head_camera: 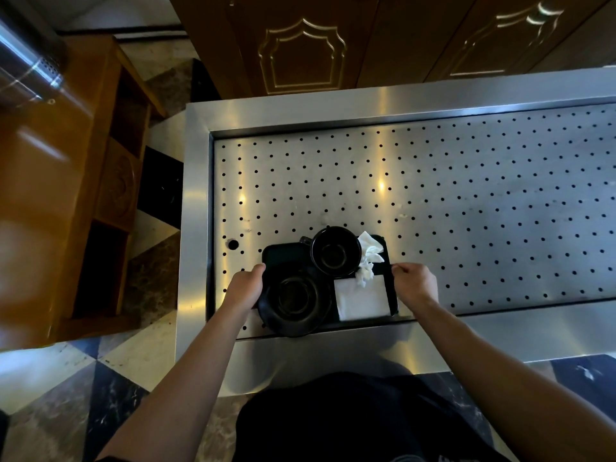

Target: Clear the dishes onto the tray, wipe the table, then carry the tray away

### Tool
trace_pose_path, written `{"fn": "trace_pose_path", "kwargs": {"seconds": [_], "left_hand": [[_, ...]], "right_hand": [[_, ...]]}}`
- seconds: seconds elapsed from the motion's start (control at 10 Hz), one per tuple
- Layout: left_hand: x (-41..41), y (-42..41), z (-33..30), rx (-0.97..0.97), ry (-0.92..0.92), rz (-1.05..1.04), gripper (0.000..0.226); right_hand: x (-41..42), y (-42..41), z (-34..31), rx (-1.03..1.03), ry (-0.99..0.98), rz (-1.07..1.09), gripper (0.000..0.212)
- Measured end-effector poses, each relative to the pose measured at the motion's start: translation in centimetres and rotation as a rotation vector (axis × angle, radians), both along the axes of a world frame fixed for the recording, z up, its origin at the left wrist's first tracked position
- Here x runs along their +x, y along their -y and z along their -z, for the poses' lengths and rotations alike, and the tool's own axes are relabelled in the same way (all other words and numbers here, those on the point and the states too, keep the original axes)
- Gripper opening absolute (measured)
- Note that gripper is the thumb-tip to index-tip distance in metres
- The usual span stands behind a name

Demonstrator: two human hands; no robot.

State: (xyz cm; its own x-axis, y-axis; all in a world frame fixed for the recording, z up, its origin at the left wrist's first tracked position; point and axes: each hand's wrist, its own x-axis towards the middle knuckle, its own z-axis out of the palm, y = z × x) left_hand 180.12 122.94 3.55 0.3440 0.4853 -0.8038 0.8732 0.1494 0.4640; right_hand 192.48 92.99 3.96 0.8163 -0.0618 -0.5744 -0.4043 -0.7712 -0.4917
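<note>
A black tray [283, 256] sits low over the near left part of a perforated steel counter [466, 201]. It carries a black cup [336, 251] at the back, a black saucer [295, 303] at the front left, a folded white napkin [362, 300] at the front right and a crumpled white tissue [368, 258] behind it. My left hand [245, 288] grips the tray's left edge. My right hand [415, 283] pinches its right edge. Whether the tray rests on the counter or hangs just above it, I cannot tell.
The counter has a raised steel rim [196, 211] and a drain hole [233, 244] left of the tray. A wooden shelf unit [66, 195] stands to the left, dark wooden cabinet doors [300, 51] behind. A checkered tile floor [100, 378] lies below.
</note>
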Motion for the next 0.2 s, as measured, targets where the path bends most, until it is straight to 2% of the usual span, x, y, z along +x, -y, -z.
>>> {"fn": "trace_pose_path", "kwargs": {"seconds": [0.2], "left_hand": [[-2.8, 0.7, 0.3, 0.172, 0.111, 0.065, 0.033]], "right_hand": [[-3.8, 2.4, -0.5, -0.042, 0.137, -0.075, 0.03]]}}
